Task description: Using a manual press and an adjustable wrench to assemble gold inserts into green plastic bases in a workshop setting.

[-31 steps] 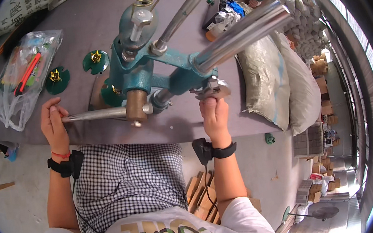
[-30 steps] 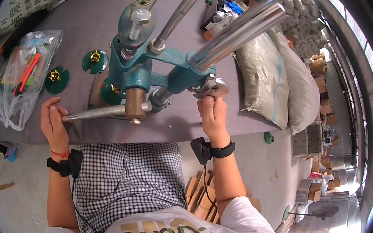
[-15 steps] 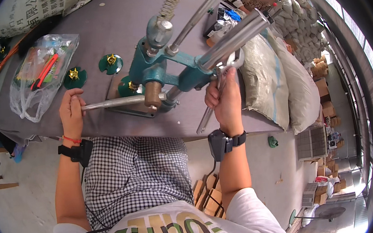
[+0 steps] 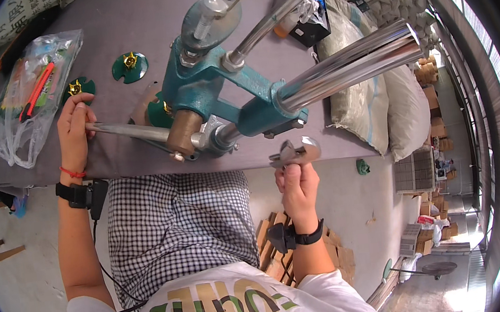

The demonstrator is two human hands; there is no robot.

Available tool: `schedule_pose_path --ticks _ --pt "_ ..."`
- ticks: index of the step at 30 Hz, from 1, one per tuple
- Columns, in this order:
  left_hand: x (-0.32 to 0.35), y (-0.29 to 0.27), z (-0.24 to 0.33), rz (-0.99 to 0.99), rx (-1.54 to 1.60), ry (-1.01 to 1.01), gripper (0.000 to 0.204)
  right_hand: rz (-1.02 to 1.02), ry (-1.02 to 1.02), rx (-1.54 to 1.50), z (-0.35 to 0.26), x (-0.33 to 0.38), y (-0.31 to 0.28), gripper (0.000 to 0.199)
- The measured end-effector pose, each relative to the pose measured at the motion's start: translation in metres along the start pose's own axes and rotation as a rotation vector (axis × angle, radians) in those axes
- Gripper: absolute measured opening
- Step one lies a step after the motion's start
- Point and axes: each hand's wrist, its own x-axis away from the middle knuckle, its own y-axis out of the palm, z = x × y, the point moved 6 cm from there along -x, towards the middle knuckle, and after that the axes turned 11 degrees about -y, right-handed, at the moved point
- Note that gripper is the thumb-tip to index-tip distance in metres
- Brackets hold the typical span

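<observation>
A teal hand press (image 4: 218, 92) with long chrome levers (image 4: 350, 64) stands on the grey table (image 4: 124, 28). My left hand (image 4: 73, 132) grips a thin steel rod (image 4: 130, 131) that runs into the press's brass-coloured hub (image 4: 184, 132). My right hand (image 4: 298, 189) holds an adjustable wrench (image 4: 294, 152) upright, jaws up, just off the table's near edge and below the press's right side. A green disc with a gold fitting (image 4: 130, 65) and another (image 4: 77, 88) lie by my left hand.
A clear plastic bag (image 4: 30, 95) with red-handled tools lies at the table's left. Filled grey sacks (image 4: 392, 103) are piled to the right. A black box (image 4: 309, 23) sits at the back. Cardboard pieces (image 4: 272, 240) lie on the floor below.
My right hand has come away from the press with the wrench, swung it up near the chrome lever, then brought it down to the table edge. My left hand stays on the rod.
</observation>
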Motion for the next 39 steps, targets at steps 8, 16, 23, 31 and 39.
schedule_pose_path --ticks 8,16,23,31,39 --pt "0.001 -0.003 -0.005 0.018 0.028 0.015 0.025 -0.036 -0.091 0.111 0.013 -0.012 0.003 0.032" --pt "0.003 -0.004 -0.004 0.043 -0.005 0.023 0.024 0.024 -0.001 0.131 0.024 -0.008 -0.009 0.021" --pt "0.000 -0.005 -0.007 0.042 -0.008 0.066 0.024 -0.006 -0.167 0.232 0.014 -0.016 0.003 0.034" --pt "0.000 -0.005 -0.008 0.055 -0.002 0.079 0.023 0.156 0.039 -0.099 0.008 -0.017 0.035 0.042" --pt "0.006 -0.002 0.000 0.049 -0.020 0.058 0.024 0.081 -0.069 0.038 0.021 -0.019 0.022 0.043"
